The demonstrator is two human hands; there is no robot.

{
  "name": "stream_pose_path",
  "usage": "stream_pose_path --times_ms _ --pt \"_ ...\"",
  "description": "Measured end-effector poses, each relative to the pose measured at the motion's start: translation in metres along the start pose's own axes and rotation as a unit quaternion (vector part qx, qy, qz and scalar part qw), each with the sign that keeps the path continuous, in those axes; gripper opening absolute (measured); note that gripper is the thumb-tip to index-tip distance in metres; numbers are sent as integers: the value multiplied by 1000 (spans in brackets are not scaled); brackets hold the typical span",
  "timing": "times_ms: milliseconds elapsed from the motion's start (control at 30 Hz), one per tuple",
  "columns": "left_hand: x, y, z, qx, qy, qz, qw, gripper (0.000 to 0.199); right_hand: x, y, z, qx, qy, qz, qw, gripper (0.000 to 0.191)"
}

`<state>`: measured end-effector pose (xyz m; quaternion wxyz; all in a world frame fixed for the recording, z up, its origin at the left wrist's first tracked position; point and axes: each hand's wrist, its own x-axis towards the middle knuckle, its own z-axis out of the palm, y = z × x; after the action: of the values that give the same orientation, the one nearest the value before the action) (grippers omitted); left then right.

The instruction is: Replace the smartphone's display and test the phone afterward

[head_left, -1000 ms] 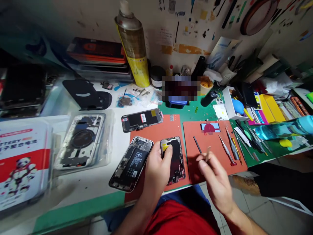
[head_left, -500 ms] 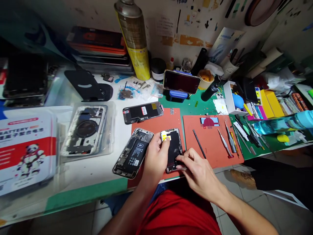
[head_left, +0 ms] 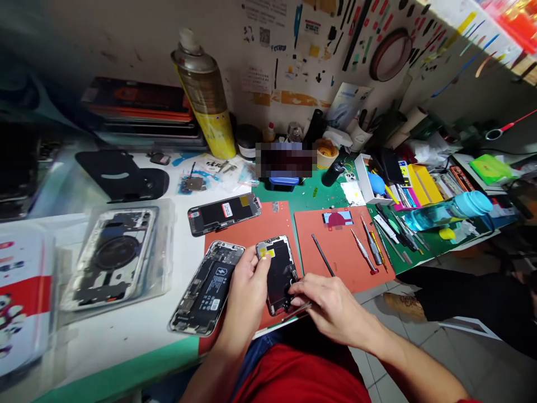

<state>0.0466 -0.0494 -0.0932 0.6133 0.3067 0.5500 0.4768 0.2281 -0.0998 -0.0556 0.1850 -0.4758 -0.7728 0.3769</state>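
Note:
My left hand (head_left: 247, 285) grips the left edge of a dark phone screen (head_left: 280, 271), its back side up, thumb near a yellow sticker at the top. At the screen's lower right edge my right hand (head_left: 325, 302) is closed in a pinch. A thin greyish sliver shows beneath its fingers; whether they hold it I cannot tell. Left of my left hand lies an opened phone body (head_left: 207, 288) with its black battery exposed. Another phone screen (head_left: 225, 214) with a red-and-white label rests behind, partly on the orange mat (head_left: 274, 224).
A second orange mat (head_left: 308, 224) carries a dark pry stick (head_left: 322, 254) and screwdrivers (head_left: 364, 250). To the left, a phone back housing (head_left: 113, 257) lies in a clear tray. Behind stand a spray can (head_left: 205, 101) and a blurred-out device on a blue stand (head_left: 283, 182). A water bottle (head_left: 448, 211) lies right.
The view has tilted up and shifted, so the bench appears lower and further left. Both hands stay at the screen, the right one still pinching at its lower right edge.

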Motion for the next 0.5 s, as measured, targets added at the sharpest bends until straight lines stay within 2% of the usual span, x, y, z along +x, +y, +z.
stream_pose_path --times_ms 100,200,267,300,400,500 --pt "1 -2 -1 -33 -21 -27 999 42 4 -6 -19 62 19 5 998 24" --pt "1 -3 -1 -49 -21 -32 998 48 20 -1 -45 112 101 67 986 18" --pt "0 -3 -1 -59 -22 -29 998 49 39 13 -60 113 181 147 966 14" --pt "-1 -3 -1 -64 -23 -26 997 49 51 22 -66 107 201 171 959 16" --pt "-9 -1 -4 -72 -21 -16 997 46 84 52 -72 88 228 201 949 19" --pt "-20 2 -8 -76 -17 -6 997 42 103 69 -69 66 240 214 945 18"
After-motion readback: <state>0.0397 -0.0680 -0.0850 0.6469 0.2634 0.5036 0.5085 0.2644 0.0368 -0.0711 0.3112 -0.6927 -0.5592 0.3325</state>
